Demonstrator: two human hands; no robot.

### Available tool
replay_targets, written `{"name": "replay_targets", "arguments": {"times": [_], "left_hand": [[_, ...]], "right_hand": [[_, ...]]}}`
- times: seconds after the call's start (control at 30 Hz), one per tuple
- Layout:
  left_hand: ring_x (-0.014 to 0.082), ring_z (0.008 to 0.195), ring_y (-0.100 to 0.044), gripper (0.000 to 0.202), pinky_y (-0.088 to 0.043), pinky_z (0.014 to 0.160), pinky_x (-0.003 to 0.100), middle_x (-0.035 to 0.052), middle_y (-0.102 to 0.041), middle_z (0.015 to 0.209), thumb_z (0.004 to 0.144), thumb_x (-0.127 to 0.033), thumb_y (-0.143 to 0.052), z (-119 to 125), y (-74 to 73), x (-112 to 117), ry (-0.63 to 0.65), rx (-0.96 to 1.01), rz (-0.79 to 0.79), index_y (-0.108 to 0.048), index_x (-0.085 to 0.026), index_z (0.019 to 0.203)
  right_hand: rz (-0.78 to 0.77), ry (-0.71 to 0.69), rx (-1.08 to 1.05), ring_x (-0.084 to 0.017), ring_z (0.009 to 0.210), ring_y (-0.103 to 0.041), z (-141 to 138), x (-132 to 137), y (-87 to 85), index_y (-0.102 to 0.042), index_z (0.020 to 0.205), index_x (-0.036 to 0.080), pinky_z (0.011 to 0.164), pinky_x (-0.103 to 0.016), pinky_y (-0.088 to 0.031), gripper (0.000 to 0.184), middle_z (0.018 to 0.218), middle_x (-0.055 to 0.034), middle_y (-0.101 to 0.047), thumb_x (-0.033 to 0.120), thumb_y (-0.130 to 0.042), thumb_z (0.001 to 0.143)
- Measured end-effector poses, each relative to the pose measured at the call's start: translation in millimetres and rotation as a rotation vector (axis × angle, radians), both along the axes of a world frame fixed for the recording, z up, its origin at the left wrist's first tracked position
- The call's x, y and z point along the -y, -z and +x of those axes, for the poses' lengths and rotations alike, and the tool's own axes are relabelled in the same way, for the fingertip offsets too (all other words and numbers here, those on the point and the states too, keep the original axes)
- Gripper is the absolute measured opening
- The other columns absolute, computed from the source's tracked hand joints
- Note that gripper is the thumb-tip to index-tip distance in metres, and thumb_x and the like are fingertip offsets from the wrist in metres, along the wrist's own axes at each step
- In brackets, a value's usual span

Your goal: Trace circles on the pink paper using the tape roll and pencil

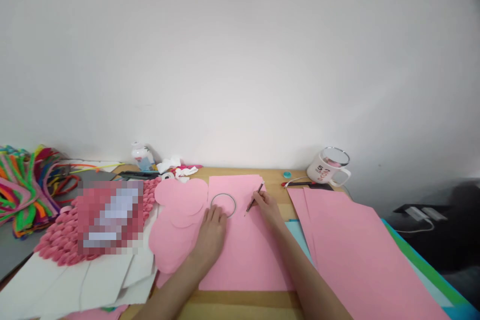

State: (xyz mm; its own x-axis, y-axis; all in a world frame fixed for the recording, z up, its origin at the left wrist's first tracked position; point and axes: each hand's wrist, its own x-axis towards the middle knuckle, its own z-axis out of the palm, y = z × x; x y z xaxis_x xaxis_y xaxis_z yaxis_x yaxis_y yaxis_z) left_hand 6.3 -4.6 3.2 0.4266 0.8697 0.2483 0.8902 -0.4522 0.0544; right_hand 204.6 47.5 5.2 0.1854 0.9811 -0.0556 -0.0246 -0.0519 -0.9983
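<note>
A sheet of pink paper lies in front of me, with a thin dark ring flat on its upper left part. My left hand rests palm down, its fingers lying on the paper and touching the ring's lower left edge. Pinched in the fingers of my right hand is a dark pencil, tip slanting down to the left, right of the ring. Whether the tip touches the paper I cannot tell. Cut pink paper shapes with rounded edges overlap left of the sheet.
On the right lie more pink sheets and a white mug. A small teal cap sits near the wall. To the left are colourful pipe cleaners, a pink braided item, white sheets and a white bottle.
</note>
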Motion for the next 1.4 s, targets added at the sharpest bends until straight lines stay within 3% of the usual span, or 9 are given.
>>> {"name": "replay_targets", "arguments": {"times": [0.2, 0.37, 0.47, 0.77, 1.0, 1.2, 1.4], "left_hand": [[0.0269, 0.116, -0.052, 0.038, -0.046, 0.095, 0.046, 0.0128, -0.06, 0.116, 0.081, 0.002, -0.037, 0.7, 12.7, 11.2, -0.034, 0.036, 0.096, -0.059, -0.014, 0.106], [0.0266, 0.105, -0.056, 0.023, -0.049, 0.089, 0.043, 0.0106, -0.064, 0.102, 0.09, -0.013, -0.04, 2.1, 8.6, 15.8, -0.015, 0.096, 0.187, -0.063, -0.017, 0.091], [0.0247, 0.098, -0.057, 0.025, -0.05, 0.082, 0.04, 0.009, -0.065, 0.095, 0.094, -0.02, -0.039, 2.0, 3.8, 20.0, 0.013, 0.132, 0.222, -0.063, -0.018, 0.087], [0.0231, 0.087, -0.056, 0.023, -0.049, 0.072, 0.037, 0.0074, -0.065, 0.091, 0.09, -0.009, -0.042, 0.7, 4.9, 22.5, 0.032, 0.101, 0.198, -0.063, -0.018, 0.085], [0.0224, 0.084, -0.055, 0.02, -0.049, 0.066, 0.034, 0.0081, -0.064, 0.086, 0.087, -0.005, -0.044, 0.8, 4.8, 22.5, 0.078, 0.117, 0.312, -0.062, -0.015, 0.085], [0.0223, 0.082, -0.056, 0.02, -0.049, 0.065, 0.033, 0.0082, -0.063, 0.085, 0.083, 0.0, -0.045, 0.9, 1.5, 22.7, 0.094, 0.132, 0.379, -0.061, -0.013, 0.086], [0.0232, 0.084, -0.057, 0.027, -0.05, 0.066, 0.033, 0.0084, -0.064, 0.087, 0.078, 0.004, -0.044, 1.2, -0.9, 23.9, 0.089, 0.085, 0.402, -0.062, -0.012, 0.091]], "right_hand": [[0.039, 0.077, -0.048, -0.022, 0.064, -0.064, 0.0, -1.7, 7.6, -0.059, 0.072, 0.017, 0.064, -0.031, -0.047, 0.046, 0.063, -0.004, -0.067, 0.063, -0.064, 0.065], [0.045, 0.111, -0.079, -0.022, 0.063, -0.064, -2.5, -1.5, 5.9, -0.058, 0.068, 0.018, 0.063, -0.03, -0.047, 0.043, 0.061, -0.0034, -0.066, 0.061, -0.064, 0.065], [0.05, 0.126, -0.076, -0.021, 0.063, -0.063, -3.2, -0.7, 5.3, -0.058, 0.069, 0.018, 0.063, -0.03, -0.047, 0.042, 0.061, -0.0029, -0.066, 0.06, -0.063, 0.067], [0.032, 0.118, -0.113, -0.023, 0.064, -0.066, -2.2, -6.7, 14.5, -0.058, 0.074, 0.018, 0.065, -0.032, -0.049, 0.046, 0.061, -0.004, -0.067, 0.062, -0.065, 0.064], [0.087, 0.19, -0.174, -0.02, 0.063, -0.065, -10.2, -0.5, 9.7, -0.059, 0.079, 0.017, 0.064, -0.031, -0.05, 0.047, 0.066, -0.0027, -0.067, 0.061, -0.069, 0.065], [0.03, -0.045, -0.54, -0.011, 0.055, -0.058, -17.3, 4.2, 1.4, -0.059, 0.07, 0.018, 0.068, -0.032, -0.053, 0.039, 0.061, 0.0051, -0.059, 0.049, -0.08, 0.06], [-0.029, -0.161, -0.533, -0.009, 0.055, -0.054, -21.2, 9.4, -1.9, -0.061, 0.07, 0.017, 0.065, -0.028, -0.051, 0.037, 0.06, 0.0047, -0.058, 0.046, -0.081, 0.061]]}}
